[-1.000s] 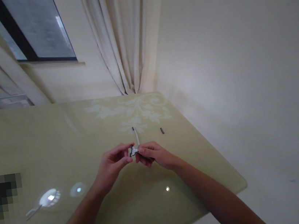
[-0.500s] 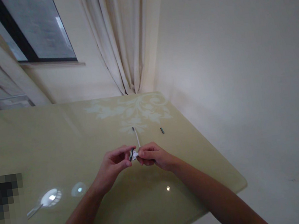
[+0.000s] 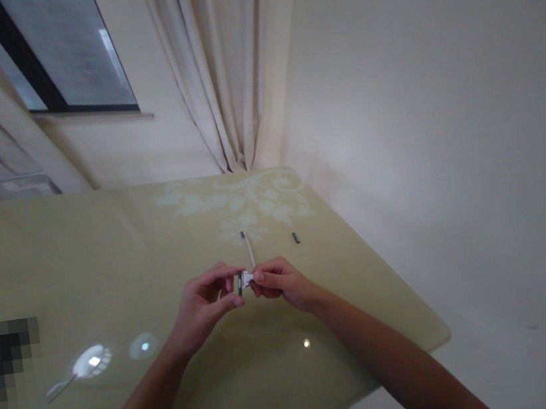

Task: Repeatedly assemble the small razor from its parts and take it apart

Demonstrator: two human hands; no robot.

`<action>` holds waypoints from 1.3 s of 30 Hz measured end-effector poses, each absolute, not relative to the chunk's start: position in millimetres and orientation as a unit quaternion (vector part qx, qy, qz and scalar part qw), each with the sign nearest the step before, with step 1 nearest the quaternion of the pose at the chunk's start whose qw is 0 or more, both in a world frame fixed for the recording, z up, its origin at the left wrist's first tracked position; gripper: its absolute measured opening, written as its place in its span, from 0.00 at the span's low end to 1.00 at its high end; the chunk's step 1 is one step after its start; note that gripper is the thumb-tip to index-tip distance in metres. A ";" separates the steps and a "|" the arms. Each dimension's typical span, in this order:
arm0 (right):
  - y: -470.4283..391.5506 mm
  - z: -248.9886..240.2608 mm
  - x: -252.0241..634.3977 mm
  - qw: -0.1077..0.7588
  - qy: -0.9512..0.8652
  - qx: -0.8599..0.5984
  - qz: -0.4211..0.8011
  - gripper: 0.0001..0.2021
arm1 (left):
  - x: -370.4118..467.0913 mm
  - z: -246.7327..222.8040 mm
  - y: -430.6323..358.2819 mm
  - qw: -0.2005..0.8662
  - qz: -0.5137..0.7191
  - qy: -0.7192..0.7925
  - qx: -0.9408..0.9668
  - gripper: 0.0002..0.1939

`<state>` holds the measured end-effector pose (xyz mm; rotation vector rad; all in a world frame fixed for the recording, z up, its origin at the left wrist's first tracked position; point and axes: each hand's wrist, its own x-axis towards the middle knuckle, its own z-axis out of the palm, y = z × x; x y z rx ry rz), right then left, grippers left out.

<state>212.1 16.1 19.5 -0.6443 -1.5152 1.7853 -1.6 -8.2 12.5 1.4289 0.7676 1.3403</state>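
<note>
Between thumb and fingertips, my left hand (image 3: 210,294) grips a small dark strip (image 3: 240,284) by its two ends, held roughly upright. My right hand (image 3: 277,279) pinches a small silvery-white piece (image 3: 247,278), whose left end meets or nearly meets the strip. Just behind my right fingers, a thin white stick-like thing (image 3: 249,249) with a dark tip reaches away over the table; its near end is hidden. A second small dark strip (image 3: 296,237) lies on the table, beyond and to the right of my right hand.
The glossy pale table (image 3: 364,286) has a white floral pattern near its far edge and bright light reflections. A thin white cable (image 3: 60,388) lies at the left, beside a blurred-out dark area. Curtains (image 3: 225,70), a window and a wall stand beyond.
The dark strip between my left fingers has turned from slanted to nearly upright. Both hands have barely shifted and keep their grips.
</note>
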 end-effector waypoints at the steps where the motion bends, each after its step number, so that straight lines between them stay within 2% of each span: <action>1: 16.6 19.2 212.5 0.347 -0.584 -0.250 0.690 0.24 | -1.7 11.8 -8.2 0.497 0.552 0.316 0.591 0.18; 23: 14.7 21.9 210.9 0.345 -0.617 -0.233 0.668 0.24 | -2.1 8.6 -8.3 0.527 0.560 0.330 0.547 0.21; 39: 18.5 19.5 212.3 0.338 -0.638 -0.265 0.639 0.23 | -1.7 11.8 -7.3 0.496 0.558 0.357 0.561 0.19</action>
